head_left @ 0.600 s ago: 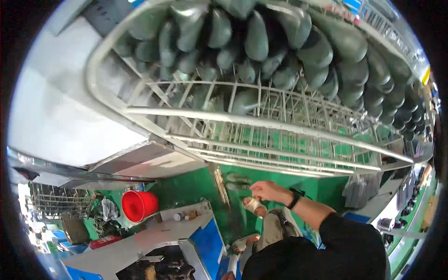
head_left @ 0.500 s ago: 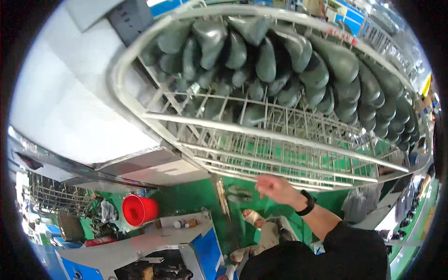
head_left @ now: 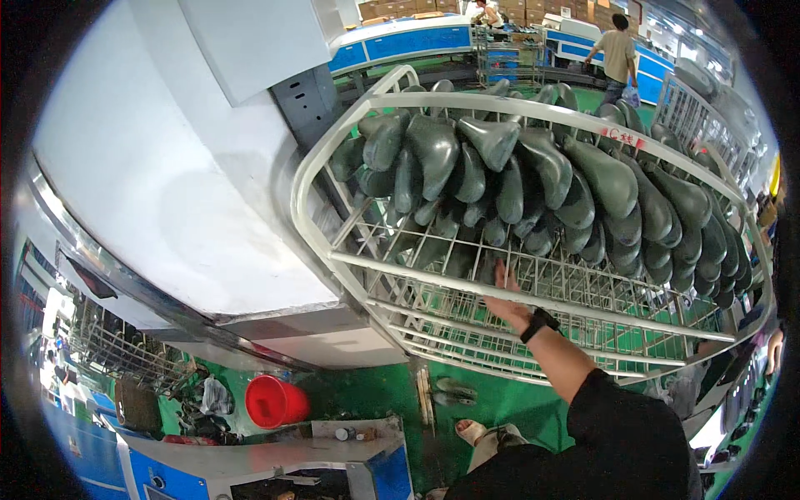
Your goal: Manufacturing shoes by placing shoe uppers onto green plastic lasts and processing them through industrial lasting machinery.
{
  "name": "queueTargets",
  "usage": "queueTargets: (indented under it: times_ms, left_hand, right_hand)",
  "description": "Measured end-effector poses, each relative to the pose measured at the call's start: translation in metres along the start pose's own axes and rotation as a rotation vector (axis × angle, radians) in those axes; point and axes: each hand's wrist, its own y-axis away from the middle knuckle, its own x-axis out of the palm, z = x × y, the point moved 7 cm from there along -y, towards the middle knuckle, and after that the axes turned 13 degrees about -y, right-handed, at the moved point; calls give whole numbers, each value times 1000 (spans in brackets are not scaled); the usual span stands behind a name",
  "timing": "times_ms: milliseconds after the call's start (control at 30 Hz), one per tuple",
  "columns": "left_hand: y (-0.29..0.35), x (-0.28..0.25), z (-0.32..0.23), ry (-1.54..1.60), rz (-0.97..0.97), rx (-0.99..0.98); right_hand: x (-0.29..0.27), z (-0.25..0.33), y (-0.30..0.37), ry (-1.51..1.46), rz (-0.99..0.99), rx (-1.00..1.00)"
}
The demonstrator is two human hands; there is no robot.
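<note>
My right hand [head_left: 507,302], with a dark band [head_left: 540,324] on the wrist, reaches up to the near side of a white metal rack [head_left: 421,271]. Its fingers point up beside the rack's front rail, stretched out with nothing in them; whether they touch the rail I cannot tell. Above and beyond the fingertips hang several glossy dark-green pieces [head_left: 435,157], rounded and tapered like shoe lasts, packed in rows along the rack's upper part. Lower down, the rack's wire bars [head_left: 575,283] show bare. Out of view is my left hand.
On the left stands a large white machine [head_left: 192,200]. A red bucket [head_left: 275,402] and a grey-and-blue workbench [head_left: 367,442] are at the lower left. Dark shoes [head_left: 455,392] lie on the green floor near my foot. A person [head_left: 615,57] walks at the back, near blue-fronted counters [head_left: 421,40].
My right hand has risen from below the rack to its front rail, fingers now stretched upward. The view has tilted up, showing more of the room behind.
</note>
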Motion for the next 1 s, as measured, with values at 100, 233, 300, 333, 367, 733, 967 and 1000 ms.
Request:
queueTargets:
  times_ms: [100,233,300,333,367,733,967,1000]
  left_hand:
    - [-13,28,-2,219,272,-201]
    - [5,14,11,115,178,-199]
    - [-5,18,3,87,175,-130]
    - [-8,19,3,71,168,-116]
    - [-6,21,13,82,166,-138]
    - [41,-63,70,208,-224,-341]
    - [251,-35,270,655,-667,-1082]
    - [266,-31,295,672,-673,-1093]
  right_hand:
    - [-102,109,-30,1499,177,-689]
    - [23,74,22,1740,159,-287]
    - [4,91,14,1934,144,-248]
    - [7,93,16,1952,159,-302]
    - [12,91,17,1960,185,-293]
    - [73,-28,146,1743,269,-397]
    - [320,-267,518,914,1634,-66]
    - [357,-274,567,781,1746,-180]
